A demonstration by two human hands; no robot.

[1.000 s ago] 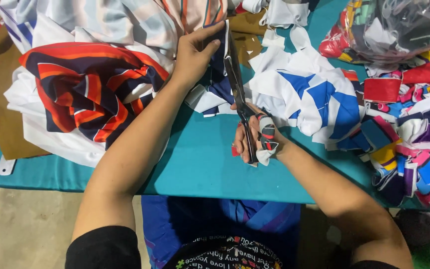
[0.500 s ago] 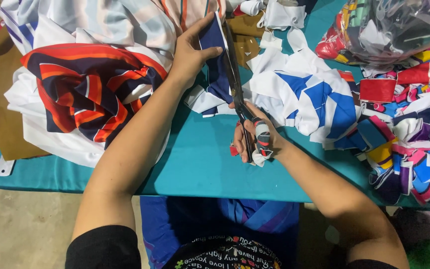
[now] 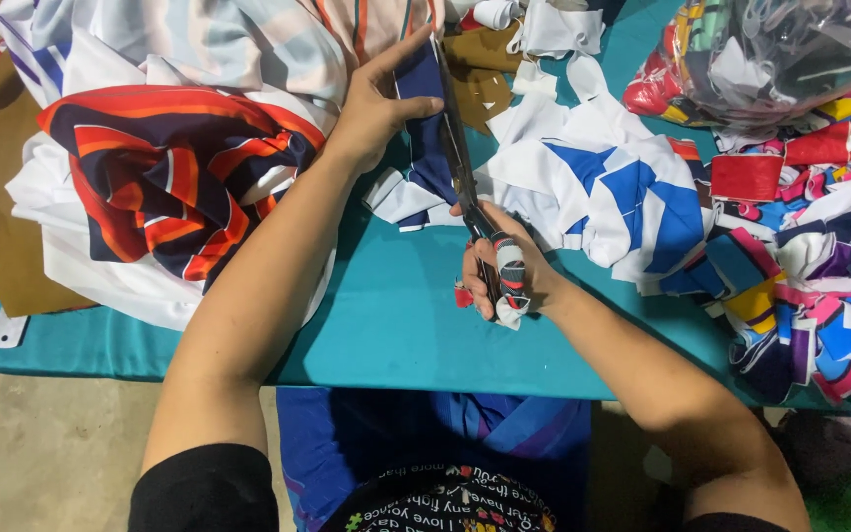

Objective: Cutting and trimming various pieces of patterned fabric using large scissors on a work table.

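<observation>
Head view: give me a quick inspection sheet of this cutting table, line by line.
Surface: teal cloth-covered table, mostly buried in fabric.
Job's things: long steel scissors with cloth-wrapped handles, blades along the dark navy fabric strip.
Clutter: navy, red and orange striped cloth at left; white and blue scraps; multicoloured offcuts; clear plastic bag of scraps.
Grippers: left hand pinches the strip; right hand grips the scissors.
Cables: nothing seen.
Surroundings: concrete floor; blue cloth under the table.
</observation>
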